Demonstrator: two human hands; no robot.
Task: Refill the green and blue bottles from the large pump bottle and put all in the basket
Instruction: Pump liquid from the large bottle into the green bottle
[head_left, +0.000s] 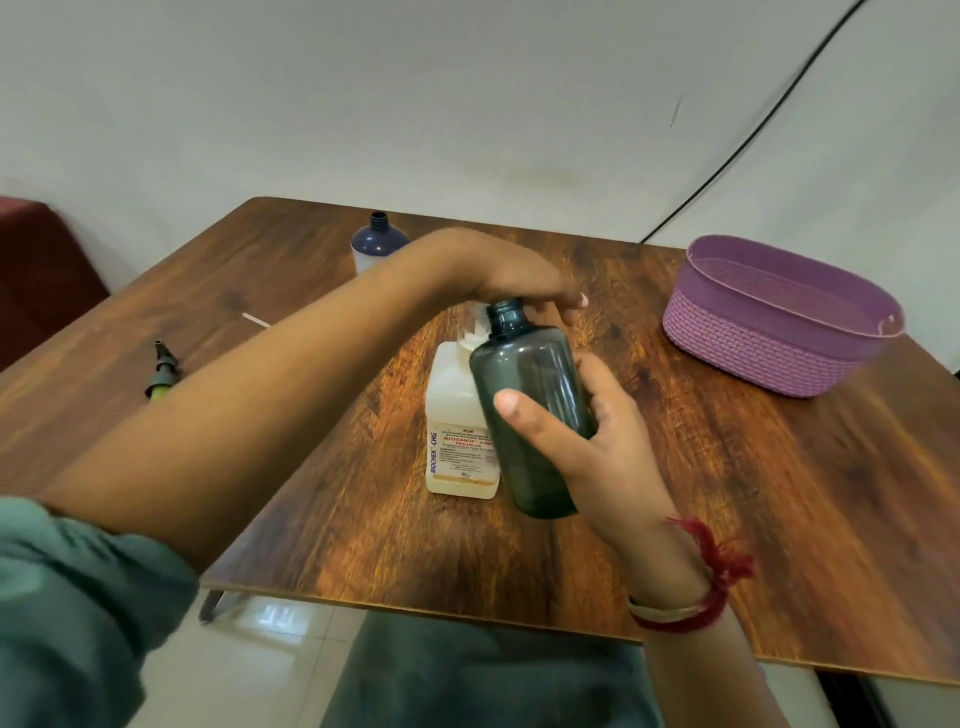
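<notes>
Item: green bottle (530, 395), uncapped and tilted, held above the desk (727, 493) in my right grip (587, 441), thumb and fingers wrapped round its body. Its mouth is just beside the spout of the large pump bottle (452, 415).
Left grip (524, 283): fingers stretched over the pump head, clasping nothing.
Advice: set mouth under spout, press slowly.
Nearby: blue bottle (376, 244), open, behind my forearm; basket (779, 338) right, well apart; spray cap (162, 374) left.

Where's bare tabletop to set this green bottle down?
Free: the wood between the pump bottle and the basket, and the near edge by the right hand holding the green bottle. Crowded: the middle, and the left, where the forearm passes by the spray cap.
</notes>
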